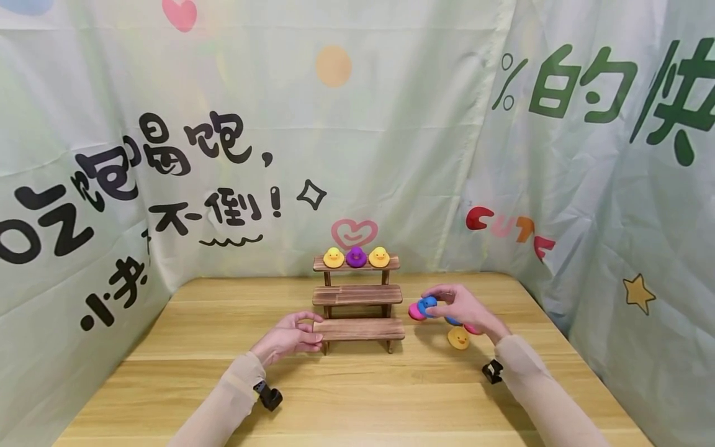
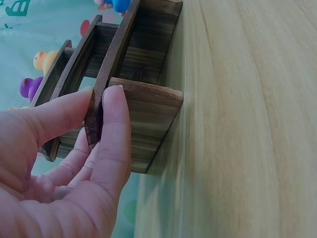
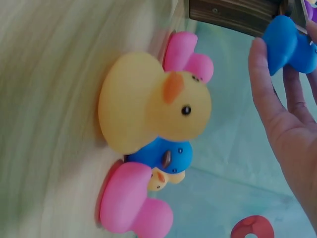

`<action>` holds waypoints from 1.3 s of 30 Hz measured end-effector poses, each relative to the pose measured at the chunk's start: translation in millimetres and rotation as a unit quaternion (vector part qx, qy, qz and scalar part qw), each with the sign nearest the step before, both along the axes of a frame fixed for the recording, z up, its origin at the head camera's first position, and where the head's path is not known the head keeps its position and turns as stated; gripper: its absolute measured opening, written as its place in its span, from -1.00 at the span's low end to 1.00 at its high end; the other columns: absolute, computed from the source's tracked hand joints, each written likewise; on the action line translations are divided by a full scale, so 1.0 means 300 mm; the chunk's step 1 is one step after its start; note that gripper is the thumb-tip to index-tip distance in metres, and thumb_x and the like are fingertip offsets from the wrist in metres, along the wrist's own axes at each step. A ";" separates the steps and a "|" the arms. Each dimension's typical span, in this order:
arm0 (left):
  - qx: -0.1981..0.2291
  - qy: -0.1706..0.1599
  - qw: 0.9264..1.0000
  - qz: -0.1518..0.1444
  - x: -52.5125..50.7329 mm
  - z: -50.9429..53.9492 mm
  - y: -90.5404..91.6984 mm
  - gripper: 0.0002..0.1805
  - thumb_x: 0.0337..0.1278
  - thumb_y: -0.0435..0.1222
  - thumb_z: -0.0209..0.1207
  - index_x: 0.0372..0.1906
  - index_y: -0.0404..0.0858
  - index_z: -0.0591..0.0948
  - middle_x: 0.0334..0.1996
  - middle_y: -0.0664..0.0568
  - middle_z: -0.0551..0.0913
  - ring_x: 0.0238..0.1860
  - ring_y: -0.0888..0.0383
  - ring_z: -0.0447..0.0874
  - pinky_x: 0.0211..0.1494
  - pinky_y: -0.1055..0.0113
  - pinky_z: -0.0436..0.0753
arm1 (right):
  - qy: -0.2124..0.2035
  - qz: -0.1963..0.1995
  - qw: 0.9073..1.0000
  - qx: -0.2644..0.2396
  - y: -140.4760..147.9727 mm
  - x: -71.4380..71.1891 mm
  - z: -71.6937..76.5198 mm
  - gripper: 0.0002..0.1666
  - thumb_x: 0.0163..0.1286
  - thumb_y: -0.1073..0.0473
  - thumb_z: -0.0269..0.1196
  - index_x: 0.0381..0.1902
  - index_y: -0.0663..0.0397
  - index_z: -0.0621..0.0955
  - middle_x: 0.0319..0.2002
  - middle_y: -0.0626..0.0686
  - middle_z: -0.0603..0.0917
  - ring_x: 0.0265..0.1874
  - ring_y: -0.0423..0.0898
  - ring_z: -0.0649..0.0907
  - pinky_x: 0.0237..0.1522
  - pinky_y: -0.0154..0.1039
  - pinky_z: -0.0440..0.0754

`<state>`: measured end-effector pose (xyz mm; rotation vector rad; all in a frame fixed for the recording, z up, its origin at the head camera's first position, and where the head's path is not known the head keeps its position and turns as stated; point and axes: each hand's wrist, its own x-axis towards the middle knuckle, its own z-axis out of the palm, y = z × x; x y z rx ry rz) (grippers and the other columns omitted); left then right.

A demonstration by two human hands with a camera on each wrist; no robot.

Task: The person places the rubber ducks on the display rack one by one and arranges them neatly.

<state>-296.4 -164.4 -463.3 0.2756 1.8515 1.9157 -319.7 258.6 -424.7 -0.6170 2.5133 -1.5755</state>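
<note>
A three-tier brown wooden stand rests on the table. My left hand pinches the left end of its lowest shelf between thumb and fingers. On the top shelf sit a yellow duck, a purple duck and another yellow duck in a row. To the right of the stand, my right hand holds a blue rubber duck above the table. Close by that hand on the table are a yellow duck, pink ducks and a second blue duck.
Partly hidden behind the blue duck is a small yellow duck. Printed pale cloth hangs along the back and both sides of the wooden table. Each wrist wears a black camera, such as the left one.
</note>
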 end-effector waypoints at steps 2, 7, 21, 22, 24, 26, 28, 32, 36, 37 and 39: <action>0.000 0.000 1.000 0.000 0.001 -0.001 0.001 -0.38 0.12 -0.55 0.24 0.28 -0.49 0.27 -0.35 -0.04 0.57 -0.33 0.09 0.72 -0.08 0.23 0.76 | 0.009 -0.009 1.000 -0.001 -0.010 0.003 -0.002 -0.46 0.24 0.12 0.41 0.13 0.22 0.59 0.13 0.25 0.63 0.15 0.17 0.58 0.00 -0.27 0.63; 0.004 0.001 1.000 0.003 0.003 0.000 0.004 -0.38 0.11 -0.55 0.24 0.27 -0.48 0.28 -0.35 -0.05 0.56 -0.30 0.08 0.73 -0.05 0.21 0.76 | 0.027 -0.042 0.999 -0.017 -0.028 0.012 0.000 -0.46 0.25 0.08 0.40 0.16 0.13 0.59 0.15 0.25 0.61 0.10 0.11 0.60 -0.01 -0.25 0.65; -0.001 0.004 1.000 0.002 0.007 0.003 0.012 -0.38 0.11 -0.56 0.22 0.28 -0.49 0.27 -0.32 -0.08 0.60 -0.27 0.05 0.74 -0.04 0.19 0.75 | 0.094 -0.112 0.976 -0.163 -0.112 0.030 -0.028 -0.54 0.24 0.24 0.40 0.08 0.31 0.60 0.00 0.12 0.71 -0.09 -0.29 0.66 -0.04 -0.46 0.65; -0.001 0.005 1.000 0.002 0.007 0.003 0.012 -0.38 0.11 -0.56 0.22 0.28 -0.48 0.27 -0.32 -0.08 0.60 -0.27 0.05 0.74 -0.03 0.19 0.75 | 0.094 -0.113 0.974 -0.174 -0.121 0.033 -0.030 -0.54 0.23 0.25 0.40 0.07 0.31 0.60 -0.02 0.05 0.72 -0.08 -0.30 0.65 -0.03 -0.47 0.65; -0.002 0.004 1.000 0.002 0.006 0.002 0.012 -0.39 0.11 -0.56 0.21 0.28 -0.48 0.28 -0.31 -0.08 0.60 -0.27 0.05 0.73 -0.02 0.18 0.75 | 0.089 -0.113 0.971 -0.189 -0.138 0.037 -0.032 -0.53 0.23 0.25 0.40 0.08 0.31 0.59 -0.07 -0.11 0.71 -0.06 -0.30 0.64 -0.01 -0.47 0.64; -0.002 0.004 1.000 0.004 0.005 0.001 0.011 -0.39 0.12 -0.56 0.21 0.27 -0.47 0.28 -0.31 -0.08 0.60 -0.27 0.05 0.73 -0.02 0.17 0.75 | 0.081 -0.105 0.970 -0.202 -0.154 0.040 -0.033 -0.52 0.24 0.25 0.39 0.09 0.32 0.58 -0.07 -0.13 0.71 -0.04 -0.30 0.63 0.02 -0.46 0.63; -0.004 0.004 1.000 0.005 0.003 -0.001 0.010 -0.41 0.12 -0.56 0.21 0.27 -0.46 0.29 -0.30 -0.08 0.60 -0.27 0.05 0.73 -0.03 0.18 0.75 | 0.075 -0.102 0.970 -0.209 -0.168 0.042 -0.033 -0.50 0.24 0.24 0.40 0.10 0.33 0.57 -0.04 -0.09 0.70 -0.04 -0.29 0.63 0.02 -0.45 0.63; -0.006 0.007 1.000 0.004 0.000 -0.002 0.007 -0.42 0.13 -0.55 0.21 0.26 -0.46 0.30 -0.31 -0.09 0.62 -0.29 0.05 0.73 -0.05 0.20 0.76 | 0.069 -0.096 0.968 -0.222 -0.198 0.046 -0.029 -0.47 0.24 0.25 0.40 0.13 0.36 0.55 0.01 0.03 0.68 -0.02 -0.27 0.62 0.06 -0.45 0.62; -0.006 0.007 1.000 0.002 0.000 -0.002 0.003 -0.40 0.14 -0.55 0.21 0.27 -0.48 0.28 -0.31 -0.09 0.61 -0.30 0.06 0.73 -0.06 0.21 0.76 | 0.083 -0.082 0.965 -0.233 -0.228 0.050 -0.025 -0.47 0.24 0.29 0.38 0.13 0.43 0.54 0.01 0.11 0.68 -0.03 -0.27 0.63 0.07 -0.44 0.61; -0.007 0.006 1.000 0.002 0.000 -0.002 0.003 -0.39 0.13 -0.55 0.22 0.28 -0.49 0.27 -0.31 -0.09 0.61 -0.30 0.06 0.73 -0.07 0.21 0.76 | 0.087 -0.079 0.965 -0.234 -0.235 0.050 -0.024 -0.48 0.24 0.30 0.38 0.12 0.43 0.54 -0.01 0.10 0.68 -0.04 -0.28 0.63 0.06 -0.44 0.62; -0.006 0.005 1.000 0.001 0.001 -0.004 0.002 -0.37 0.13 -0.55 0.22 0.29 -0.51 0.25 -0.31 -0.10 0.61 -0.31 0.06 0.73 -0.06 0.21 0.76 | 0.093 -0.075 0.965 -0.234 -0.248 0.050 -0.027 -0.48 0.24 0.30 0.38 0.12 0.43 0.55 -0.01 0.13 0.69 -0.05 -0.28 0.64 0.05 -0.43 0.63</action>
